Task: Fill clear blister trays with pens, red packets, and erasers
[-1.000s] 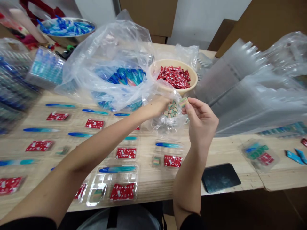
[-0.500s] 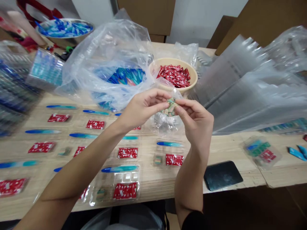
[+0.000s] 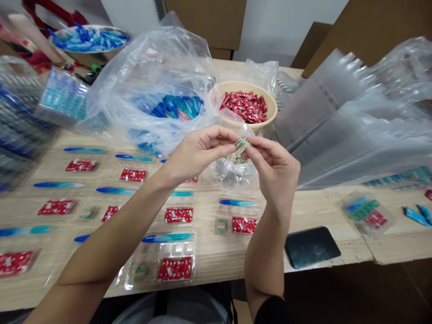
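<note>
Both my hands meet above the table's middle. My left hand (image 3: pixel 199 153) and my right hand (image 3: pixel 275 173) pinch a strip of small green-and-beige packets (image 3: pixel 239 150) between fingers and thumbs. Parts of the strip are hidden by my fingertips. Directly beneath my hands sits a clear plastic bag (image 3: pixel 232 177), its crumpled mouth rising behind the strip. Its contents are hard to make out. A clear blister tray (image 3: pixel 159 265) lies below my left forearm, holding a blue-and-teal handled item and a red packet.
Rows of blue-teal items and red packets lie on the wooden table (image 3: pixel 209 207). Behind my hands stand a tan bowl of red packets (image 3: pixel 243 107) and a large plastic bag of blue-teal items (image 3: pixel 175 108). Stacked clear trays (image 3: pixel 354 121) rise at right, near a dark slate (image 3: pixel 312 247).
My left hand has moved from the bag's mouth onto the strip, and both hands now pinch it together. The strip sits higher above the bag than one second ago.
</note>
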`<state>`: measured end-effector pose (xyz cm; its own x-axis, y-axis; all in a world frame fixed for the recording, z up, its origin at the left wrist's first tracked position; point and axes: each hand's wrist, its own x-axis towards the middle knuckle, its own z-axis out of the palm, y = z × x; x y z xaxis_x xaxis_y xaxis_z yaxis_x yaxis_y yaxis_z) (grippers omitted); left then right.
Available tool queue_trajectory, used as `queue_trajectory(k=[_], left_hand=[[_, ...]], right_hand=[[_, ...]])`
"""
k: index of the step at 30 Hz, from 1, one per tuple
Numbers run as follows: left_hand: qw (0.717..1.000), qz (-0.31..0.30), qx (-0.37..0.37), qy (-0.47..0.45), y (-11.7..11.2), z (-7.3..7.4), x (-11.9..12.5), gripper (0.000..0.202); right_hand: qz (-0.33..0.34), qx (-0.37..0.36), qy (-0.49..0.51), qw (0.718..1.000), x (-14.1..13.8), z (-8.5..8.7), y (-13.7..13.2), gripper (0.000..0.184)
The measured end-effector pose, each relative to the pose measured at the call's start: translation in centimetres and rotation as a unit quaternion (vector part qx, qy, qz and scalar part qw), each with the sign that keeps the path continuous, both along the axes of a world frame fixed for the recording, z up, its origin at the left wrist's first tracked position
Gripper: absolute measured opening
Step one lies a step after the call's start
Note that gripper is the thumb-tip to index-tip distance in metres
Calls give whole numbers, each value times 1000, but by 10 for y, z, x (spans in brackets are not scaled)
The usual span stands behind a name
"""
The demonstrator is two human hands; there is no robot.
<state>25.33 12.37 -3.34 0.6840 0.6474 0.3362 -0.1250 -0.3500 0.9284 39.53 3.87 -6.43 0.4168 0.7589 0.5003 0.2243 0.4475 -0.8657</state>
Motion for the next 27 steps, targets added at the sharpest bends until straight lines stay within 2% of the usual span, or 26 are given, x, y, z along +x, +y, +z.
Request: queue_trajectory(k=[5,10,13,17,20,24,27], left_hand=[[1000,21,10,6,0,0,0,10],[999,19,39,1,-1,-4,-1,10],[994,40,105,-7,-2,-12,1,15],[966,124,227,-7,-3,-26,7,10],[949,169,262,42,-3,-32,12,8],[945,194,240,105,-4,-35,9,9],[958,228,159,70,-4,-41,-21,8]], right_hand=[[-25,41,-8,999,-4,-1,2,17],[-64,55,-61,995,-4,-5,3,14],[-56,50,-66,995,-4,-5,6,15],[-74,39,-45,995,-6,-3,10,12],[-101,6,-58,993,-6,-5,15,15],[-98,-21,-86,991,-5,-7,22,28],[-98,-60,-98,988,-7,-5,21,30]])
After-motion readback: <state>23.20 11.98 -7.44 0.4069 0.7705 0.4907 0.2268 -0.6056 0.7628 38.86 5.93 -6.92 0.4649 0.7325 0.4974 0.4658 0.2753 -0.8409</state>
